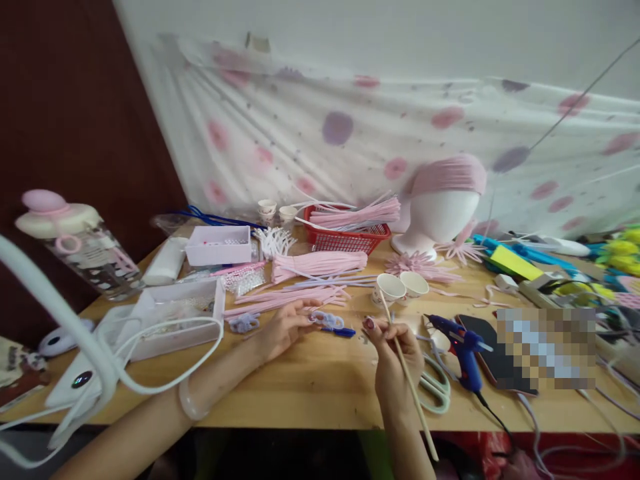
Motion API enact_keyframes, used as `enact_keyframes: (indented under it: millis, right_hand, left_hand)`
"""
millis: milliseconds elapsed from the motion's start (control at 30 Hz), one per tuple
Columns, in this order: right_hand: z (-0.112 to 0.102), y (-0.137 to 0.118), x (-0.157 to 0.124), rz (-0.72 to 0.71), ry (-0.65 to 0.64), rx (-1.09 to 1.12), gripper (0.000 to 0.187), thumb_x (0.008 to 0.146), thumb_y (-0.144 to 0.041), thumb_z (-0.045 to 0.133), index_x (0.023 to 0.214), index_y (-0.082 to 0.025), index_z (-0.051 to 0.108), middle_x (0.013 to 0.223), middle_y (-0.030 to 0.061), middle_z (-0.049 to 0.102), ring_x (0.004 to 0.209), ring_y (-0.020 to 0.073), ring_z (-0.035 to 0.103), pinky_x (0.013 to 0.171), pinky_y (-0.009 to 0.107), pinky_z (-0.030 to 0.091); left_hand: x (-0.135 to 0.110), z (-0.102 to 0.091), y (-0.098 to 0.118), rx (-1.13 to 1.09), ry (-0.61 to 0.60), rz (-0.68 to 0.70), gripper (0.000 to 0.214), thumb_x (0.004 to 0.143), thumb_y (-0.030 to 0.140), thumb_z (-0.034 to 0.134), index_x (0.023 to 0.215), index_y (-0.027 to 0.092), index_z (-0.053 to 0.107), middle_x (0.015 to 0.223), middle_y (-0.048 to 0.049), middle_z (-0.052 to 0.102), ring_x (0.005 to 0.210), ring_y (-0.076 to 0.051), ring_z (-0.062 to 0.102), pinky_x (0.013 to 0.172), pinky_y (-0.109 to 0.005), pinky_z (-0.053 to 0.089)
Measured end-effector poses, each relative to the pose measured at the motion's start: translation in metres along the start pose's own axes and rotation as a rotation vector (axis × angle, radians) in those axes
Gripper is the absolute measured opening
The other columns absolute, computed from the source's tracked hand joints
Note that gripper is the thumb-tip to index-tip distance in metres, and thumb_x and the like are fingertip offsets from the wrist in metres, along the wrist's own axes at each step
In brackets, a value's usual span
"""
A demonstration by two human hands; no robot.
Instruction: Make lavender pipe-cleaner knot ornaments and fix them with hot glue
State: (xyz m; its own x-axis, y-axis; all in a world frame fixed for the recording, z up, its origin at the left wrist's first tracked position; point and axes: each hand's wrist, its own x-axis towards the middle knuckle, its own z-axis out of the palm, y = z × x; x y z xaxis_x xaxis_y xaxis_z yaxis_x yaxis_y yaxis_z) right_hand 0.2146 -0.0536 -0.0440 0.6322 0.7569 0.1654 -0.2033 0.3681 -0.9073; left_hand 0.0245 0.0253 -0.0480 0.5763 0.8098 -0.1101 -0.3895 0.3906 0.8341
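Observation:
My left hand (287,328) pinches a lilac-blue looped pipe-cleaner piece (330,321) at its fingertips, above the table. A similar looped pipe-cleaner piece (244,323) lies to the left of that wrist. A thin wooden stick (413,390) is gripped in my right hand (396,353), slanting up past the thumb. Its upper tip overlaps a white paper cup (390,288); whether it is inside I cannot tell. A blue pen-like object (343,332) rests just below the left fingertips. Close to the right hand lie green-handled scissors (435,390) and a blue glue gun (463,347).
Pink pipe cleaners (320,265) lie behind the hands, near a red basket (345,240). A white foam head (443,210) stands at the back. Left are an open white box (217,310), a bottle (95,253) and a looping white cable (165,387); a dark phone (483,340) lies right.

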Motion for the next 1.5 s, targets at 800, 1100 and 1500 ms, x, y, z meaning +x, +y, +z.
enact_keyframes:
  millis: [800,1100,1500]
  right_hand:
    - [0.017,-0.012,-0.024,0.068,-0.426,-0.159,0.023,0.085,-0.017,0.079,0.088,-0.026,0.058,0.113,0.0043,0.077,0.112,0.0198,0.071,0.095,0.032,0.054]
    - [0.024,-0.012,-0.02,0.317,-0.282,-0.145,0.033,0.086,-0.03,0.08,0.076,-0.024,0.05,0.083,0.0032,0.08,0.064,0.0172,0.077,0.06,0.025,0.061]
    - [0.04,-0.032,-0.011,0.573,-0.39,-0.057,0.041,0.073,-0.028,0.092,0.075,-0.023,0.051,0.083,0.0009,0.08,0.067,0.0153,0.077,0.067,0.025,0.063]
  left_hand:
    - [-0.029,0.042,0.018,-0.075,0.244,-0.119,0.041,0.066,0.041,0.094,0.097,0.02,0.078,0.089,-0.0027,0.083,0.087,-0.019,0.077,0.09,-0.03,0.057]
    - [-0.036,0.038,0.016,0.261,0.433,-0.074,0.02,0.076,0.037,0.086,0.085,0.02,0.082,0.068,-0.0024,0.08,0.064,-0.016,0.076,0.066,-0.019,0.061]
    - [-0.041,0.029,0.014,0.44,0.457,0.051,0.012,0.081,0.019,0.077,0.088,0.025,0.085,0.078,-0.0005,0.082,0.066,-0.015,0.076,0.064,-0.018,0.063]
